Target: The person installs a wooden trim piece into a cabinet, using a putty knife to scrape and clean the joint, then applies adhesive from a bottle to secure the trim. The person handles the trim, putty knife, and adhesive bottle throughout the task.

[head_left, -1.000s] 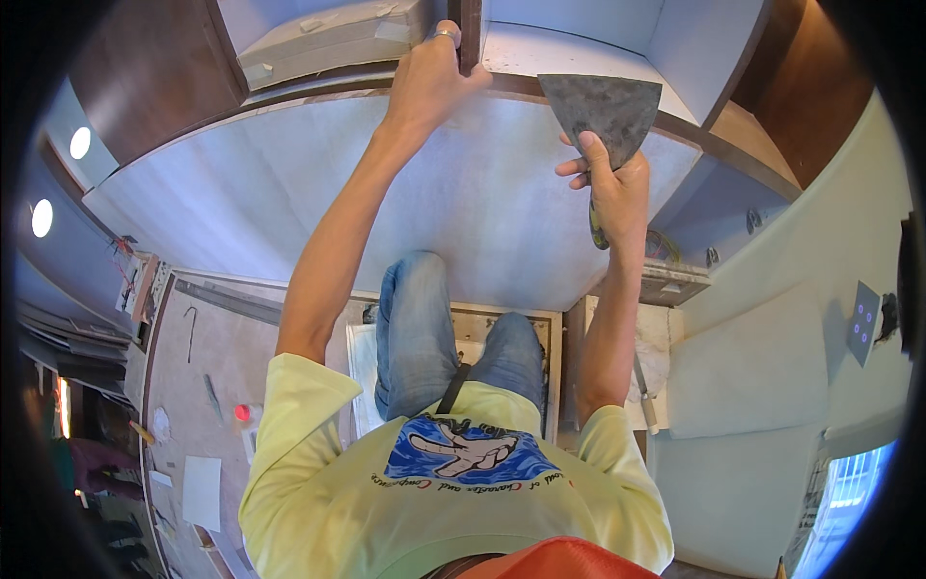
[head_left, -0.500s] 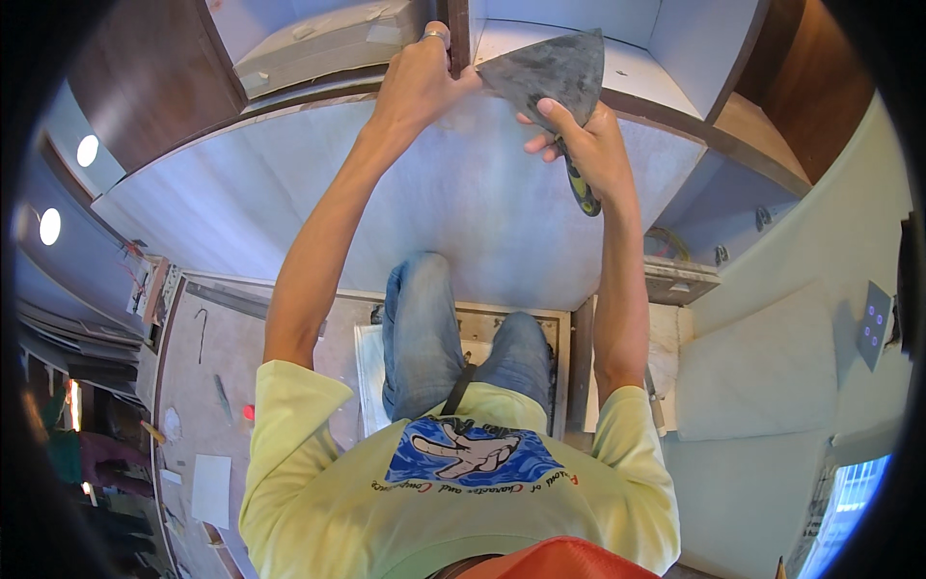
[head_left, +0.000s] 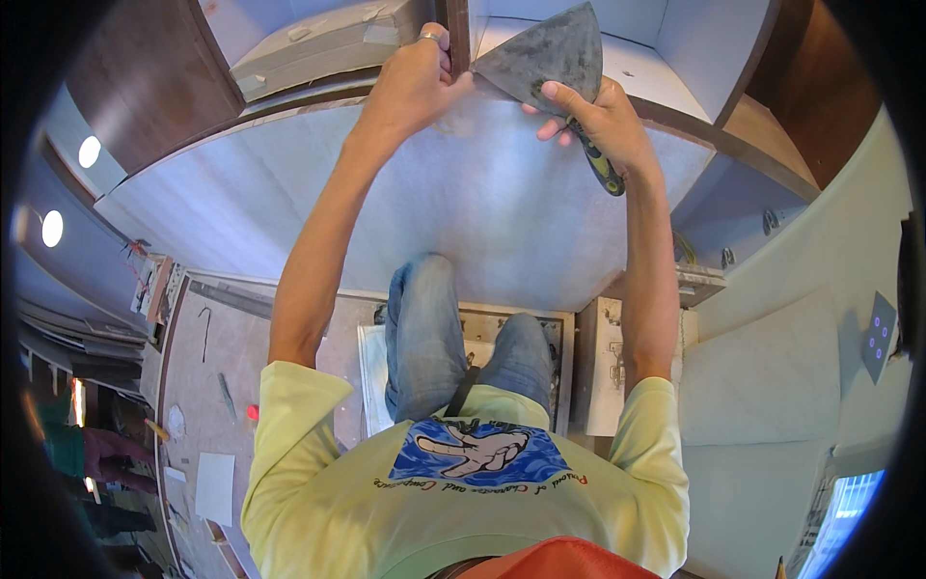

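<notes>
1. The left hand (head_left: pixel 410 89), ringed, is at the far side by the left face of a dark wooden upright (head_left: pixel 461 39); its fingers are bent, but their inner sides are out of sight, so I cannot tell whether they grip the wood
2. The right hand (head_left: pixel 617 125) grasps a scraper (head_left: pixel 545 58) just right of the upright, thumb laid on the front; the other fingers are partly covered by the tool
3. The scraper's left corner ends close to the left thumb; whether the two touch is hard to make out
4. Its blade is flat, flaring grey metal, dull and smudged; the slim black and yellow-green handle (head_left: pixel 600 166) slants toward the near right
5. The blade hides part of a white-lined compartment (head_left: pixel 637 72)
6. In the far left compartment lies a long beige box (head_left: pixel 323 53), cut off by the upper edge
7. Nearer, both forearms cross a broad, smooth panel (head_left: pixel 521 212) with pale, cloudy streaks
8. Small items at the near left, among them a red cap-like piece (head_left: pixel 253 412), are too tiny to identify
</notes>
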A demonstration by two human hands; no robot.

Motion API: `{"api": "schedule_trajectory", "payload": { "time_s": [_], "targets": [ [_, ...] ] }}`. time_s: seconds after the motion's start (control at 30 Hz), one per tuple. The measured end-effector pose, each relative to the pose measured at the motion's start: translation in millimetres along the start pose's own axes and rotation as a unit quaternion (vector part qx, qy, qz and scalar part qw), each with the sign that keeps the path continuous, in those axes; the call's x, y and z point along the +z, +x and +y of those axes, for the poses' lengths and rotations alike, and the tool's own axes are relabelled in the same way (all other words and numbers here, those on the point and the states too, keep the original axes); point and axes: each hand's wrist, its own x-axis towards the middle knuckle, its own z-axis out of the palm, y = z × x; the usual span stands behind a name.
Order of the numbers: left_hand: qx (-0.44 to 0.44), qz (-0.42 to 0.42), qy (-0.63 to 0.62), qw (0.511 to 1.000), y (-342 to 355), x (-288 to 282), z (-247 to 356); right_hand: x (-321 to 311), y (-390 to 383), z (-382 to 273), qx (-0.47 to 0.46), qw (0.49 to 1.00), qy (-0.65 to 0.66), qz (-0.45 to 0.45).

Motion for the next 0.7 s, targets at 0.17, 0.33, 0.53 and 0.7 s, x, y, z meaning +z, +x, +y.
{"api": "schedule_trajectory", "payload": {
  "time_s": [0.17, 0.33, 0.53, 0.7],
  "targets": [
    [0.025, -0.039, -0.14, 0.989, -4, -8, -27, -3, 5, -7, 0.038, 0.999, 0.019, -0.021],
    [0.017, -0.058, -0.263, 0.963, -3, 0, -52, -5, 9, -22, 0.027, 0.998, -0.048, -0.027],
    [0.049, -0.041, -0.31, 0.949, -3, 5, -60, -17, 21, -36, 0.055, 0.994, -0.069, -0.071],
    [0.029, -0.038, -0.318, 0.947, -3, 4, -57, -11, 15, -24, 0.088, 0.994, 0.02, -0.066]
  ]
}}
